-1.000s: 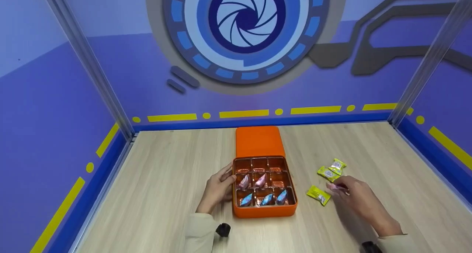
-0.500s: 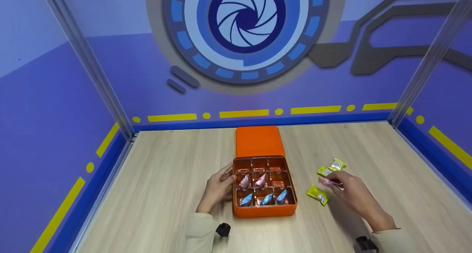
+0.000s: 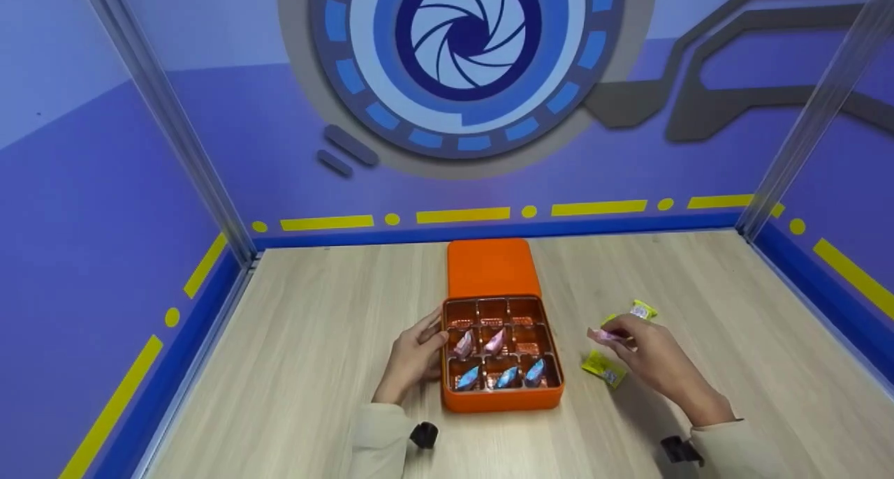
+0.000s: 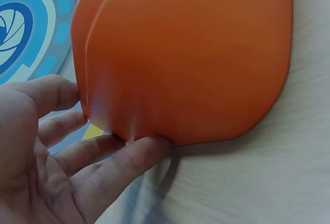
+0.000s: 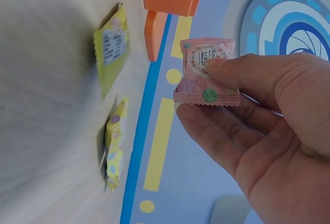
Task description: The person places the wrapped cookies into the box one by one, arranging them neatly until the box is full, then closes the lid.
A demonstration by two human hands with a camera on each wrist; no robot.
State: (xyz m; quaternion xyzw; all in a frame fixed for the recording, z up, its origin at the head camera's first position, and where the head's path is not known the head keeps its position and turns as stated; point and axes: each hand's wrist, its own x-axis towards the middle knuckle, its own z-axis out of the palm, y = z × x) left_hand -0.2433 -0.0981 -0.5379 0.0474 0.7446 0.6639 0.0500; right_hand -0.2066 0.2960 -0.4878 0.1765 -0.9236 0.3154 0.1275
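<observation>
Candy (image 5: 195, 79), pink-wrapped, sits pinched in the right hand (image 3: 660, 353); the left hand (image 3: 408, 359) grips the orange box (image 3: 503, 401). Light pressure and edge-on placement appear advisable.

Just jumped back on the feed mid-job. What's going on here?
A person's left hand touches the left side of an orange box. The right hand pinches a pink candy, held off the table to the box's right. Inside the box, three blue candies fill the front row and two pink ones sit in the middle row. Yellow candies lie near the right hand.
</observation>
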